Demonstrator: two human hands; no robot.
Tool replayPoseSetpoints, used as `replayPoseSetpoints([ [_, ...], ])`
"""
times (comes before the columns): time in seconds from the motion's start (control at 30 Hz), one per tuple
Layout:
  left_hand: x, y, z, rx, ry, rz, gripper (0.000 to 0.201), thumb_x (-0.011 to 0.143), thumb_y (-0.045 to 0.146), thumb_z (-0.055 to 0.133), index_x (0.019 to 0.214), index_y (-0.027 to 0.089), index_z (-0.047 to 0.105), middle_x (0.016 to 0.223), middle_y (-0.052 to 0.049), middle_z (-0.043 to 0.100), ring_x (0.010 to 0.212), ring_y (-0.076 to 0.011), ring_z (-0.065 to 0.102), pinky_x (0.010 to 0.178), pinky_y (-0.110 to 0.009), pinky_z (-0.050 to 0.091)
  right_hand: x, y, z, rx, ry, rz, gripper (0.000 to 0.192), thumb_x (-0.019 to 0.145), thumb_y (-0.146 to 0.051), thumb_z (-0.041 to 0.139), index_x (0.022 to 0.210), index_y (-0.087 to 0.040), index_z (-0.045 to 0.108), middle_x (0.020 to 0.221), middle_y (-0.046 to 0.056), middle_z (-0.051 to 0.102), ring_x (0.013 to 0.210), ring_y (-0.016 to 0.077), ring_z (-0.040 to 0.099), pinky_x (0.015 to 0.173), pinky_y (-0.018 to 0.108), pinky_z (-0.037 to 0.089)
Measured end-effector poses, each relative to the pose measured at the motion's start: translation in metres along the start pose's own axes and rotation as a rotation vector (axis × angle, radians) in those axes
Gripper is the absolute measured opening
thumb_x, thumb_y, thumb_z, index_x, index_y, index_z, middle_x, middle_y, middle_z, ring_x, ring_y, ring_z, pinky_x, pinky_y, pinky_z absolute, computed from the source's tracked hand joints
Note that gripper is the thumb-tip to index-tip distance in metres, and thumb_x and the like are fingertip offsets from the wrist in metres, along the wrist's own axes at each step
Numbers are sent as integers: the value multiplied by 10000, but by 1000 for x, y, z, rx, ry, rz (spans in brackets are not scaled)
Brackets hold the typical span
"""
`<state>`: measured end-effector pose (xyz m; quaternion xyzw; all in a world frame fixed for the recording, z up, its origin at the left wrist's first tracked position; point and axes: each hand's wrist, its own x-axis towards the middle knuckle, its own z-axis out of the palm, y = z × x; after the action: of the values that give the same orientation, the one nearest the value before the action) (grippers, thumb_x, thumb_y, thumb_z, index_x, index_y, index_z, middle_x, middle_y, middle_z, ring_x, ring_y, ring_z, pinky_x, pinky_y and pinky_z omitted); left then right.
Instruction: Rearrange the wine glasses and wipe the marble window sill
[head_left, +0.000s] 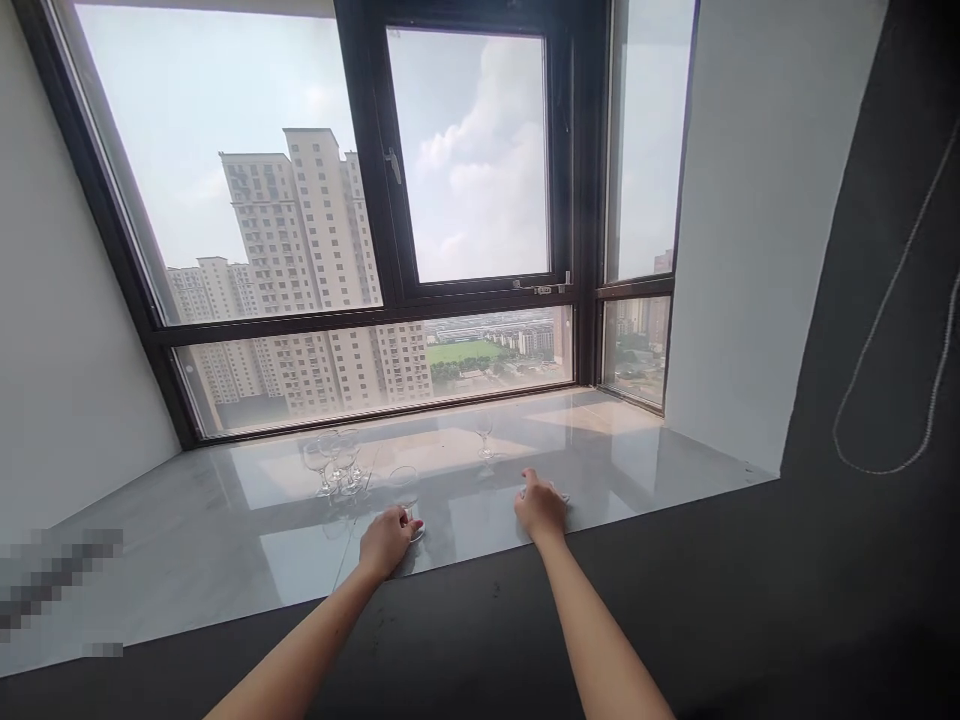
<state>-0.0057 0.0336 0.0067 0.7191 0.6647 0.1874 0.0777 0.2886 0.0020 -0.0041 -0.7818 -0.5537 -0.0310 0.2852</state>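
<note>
**Two hands at the glasses on a window ledge**

The person reaches both arms out over a dark counter edge to a pale stone window ledge (225,540). The left hand (386,540) is curled around the foot of a stemmed wine glass (405,485) that stands upright right at the fingertips; the fingers look closed on the base, probably to steady it on the slick surface rather than lift it by the bowl. The right hand (540,508) lies palm down on the ledge with one finger stretched forward. Something clear and flat seems to sit under it, perhaps the foot of another glass, but it is too faint to tell, so whether that hand grips anything cannot be told.

A cluster of glasses (336,462) stands upright, close together, just left of and beyond the left hand, near the held glass. A single small glass (485,436) stands apart, farther back toward the window (465,160), between the two hands and nearer the right one.
</note>
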Motion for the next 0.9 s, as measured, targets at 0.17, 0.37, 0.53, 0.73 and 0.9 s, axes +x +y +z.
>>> replayPoseSetpoints([
  [0.17, 24, 46, 14, 3, -82, 88, 254, 854, 431, 597, 795, 189, 645, 869, -75, 727, 818, -207, 664, 642, -261, 378, 0, 1, 2, 30, 1, -6, 398, 879, -203, 469, 1272, -170, 525, 1036, 146, 666, 990, 248, 607, 857, 351, 379],
  [0.37, 55, 120, 50, -1, -101, 185, 264, 855, 428, 604, 823, 172, 661, 911, -97, 726, 852, -213, 664, 685, -273, 402, -1, -1, -5, 52, -20, 18, 372, 880, -235, 493, 1247, -184, 530, 1066, 148, 656, 1008, 251, 600, 856, 344, 376],
  [0.53, 81, 162, 70, 13, -86, 230, 260, 839, 428, 623, 827, 172, 672, 902, -94, 727, 918, -236, 654, 801, -315, 418, -2, 0, -5, 80, 12, 30, 357, 879, -254, 517, 1232, -201, 532, 1053, 113, 664, 1015, 233, 597, 855, 317, 379],
  [0.73, 112, 174, 82, 67, -6, 251, 290, 831, 473, 624, 805, 190, 681, 1053, -102, 687, 1105, -272, 555, 900, -363, 400, 0, 3, 1, 115, 41, 26, 347, 880, -260, 520, 1225, -215, 529, 1044, 94, 664, 1002, 223, 598, 852, 310, 375],
  [0.9, 127, 176, 88, 42, 31, 247, 288, 815, 475, 640, 834, 193, 697, 1197, -109, 607, 1152, -271, 502, 917, -363, 390, 0, 5, 4, 156, 69, 26, 325, 873, -250, 527, 1196, -215, 541, 1021, 87, 668, 980, 222, 598, 840, 304, 371],
])
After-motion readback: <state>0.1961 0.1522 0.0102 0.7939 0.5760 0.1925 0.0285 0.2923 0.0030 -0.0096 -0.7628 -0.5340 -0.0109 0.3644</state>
